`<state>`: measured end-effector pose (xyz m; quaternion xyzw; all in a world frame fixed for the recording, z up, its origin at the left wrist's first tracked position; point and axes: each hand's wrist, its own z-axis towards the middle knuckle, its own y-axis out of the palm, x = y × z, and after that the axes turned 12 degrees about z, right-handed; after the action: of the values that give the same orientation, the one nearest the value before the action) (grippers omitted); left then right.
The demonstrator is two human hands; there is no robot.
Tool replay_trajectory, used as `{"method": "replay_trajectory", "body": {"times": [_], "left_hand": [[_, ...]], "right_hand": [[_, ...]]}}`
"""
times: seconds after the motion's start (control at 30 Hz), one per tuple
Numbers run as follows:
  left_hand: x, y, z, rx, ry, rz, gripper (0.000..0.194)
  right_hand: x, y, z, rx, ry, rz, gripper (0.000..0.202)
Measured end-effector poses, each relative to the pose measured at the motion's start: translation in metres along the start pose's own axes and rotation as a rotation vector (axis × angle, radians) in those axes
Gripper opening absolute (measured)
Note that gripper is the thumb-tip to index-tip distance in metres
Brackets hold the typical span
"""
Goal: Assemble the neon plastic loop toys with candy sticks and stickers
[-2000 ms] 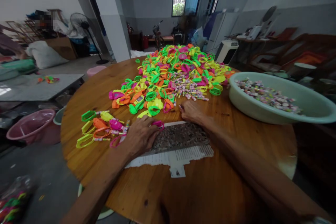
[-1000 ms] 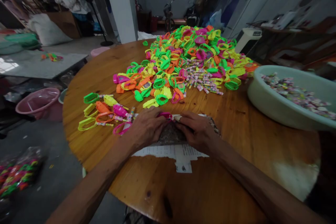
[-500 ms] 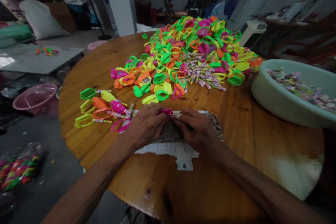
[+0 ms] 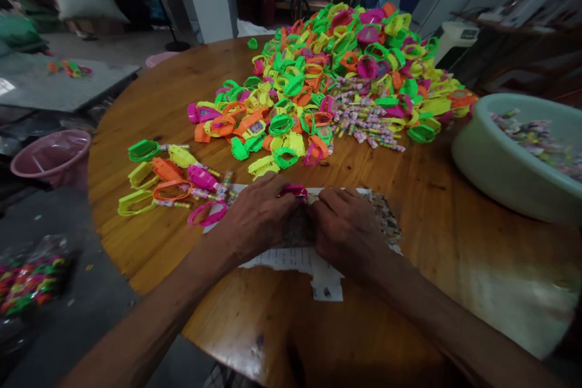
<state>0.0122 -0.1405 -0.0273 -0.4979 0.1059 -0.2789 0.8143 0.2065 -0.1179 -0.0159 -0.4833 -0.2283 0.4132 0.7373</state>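
My left hand (image 4: 261, 209) is closed on a pink toy watch (image 4: 295, 190), whose band shows past the fingertips. Right against it, my right hand (image 4: 343, 221) has its fingers pinched together. A small pale bit shows at its fingertips; whether it is a covering on a finger or a held piece, I cannot tell. Both hands are over a dark speckled slab (image 4: 384, 218) lying on printed paper (image 4: 288, 259). Left of the hands lies a small group of toy watches (image 4: 170, 179) with candy sticks (image 4: 213, 171) among them.
A large heap of bright toy watches (image 4: 291, 88) covers the back of the round wooden table (image 4: 150, 91), with wrapped candy sticks (image 4: 361, 114) at its front. At right, a pale green basin (image 4: 500, 163) holds more candies. A pink basin (image 4: 52, 154) stands lower at left.
The view has tilted down slightly, and my right fingers have curled in more tightly beside the pink toy watch. My left hand still holds it in about the same place.
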Motion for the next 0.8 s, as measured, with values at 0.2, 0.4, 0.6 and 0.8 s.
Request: {"method": "replay_trajectory", "body": {"times": [0.2, 0.4, 0.6, 0.8], "left_hand": [[0.001, 0.002, 0.000, 0.014, 0.003, -0.007, 0.020], [0.000, 0.004, -0.001, 0.052, -0.007, -0.029, 0.021], [-0.003, 0.007, -0.002, 0.115, -0.017, -0.034, 0.024], [-0.003, 0.005, -0.007, 0.119, -0.067, -0.029, 0.022]], "right_hand": [[-0.011, -0.005, 0.006, -0.078, -0.055, -0.152, 0.015], [-0.016, -0.003, 0.003, -0.154, -0.110, -0.226, 0.017], [-0.007, -0.006, 0.003, -0.245, -0.041, -0.106, 0.016], [0.000, -0.011, 0.005, -0.191, 0.172, 0.110, 0.022]]}}
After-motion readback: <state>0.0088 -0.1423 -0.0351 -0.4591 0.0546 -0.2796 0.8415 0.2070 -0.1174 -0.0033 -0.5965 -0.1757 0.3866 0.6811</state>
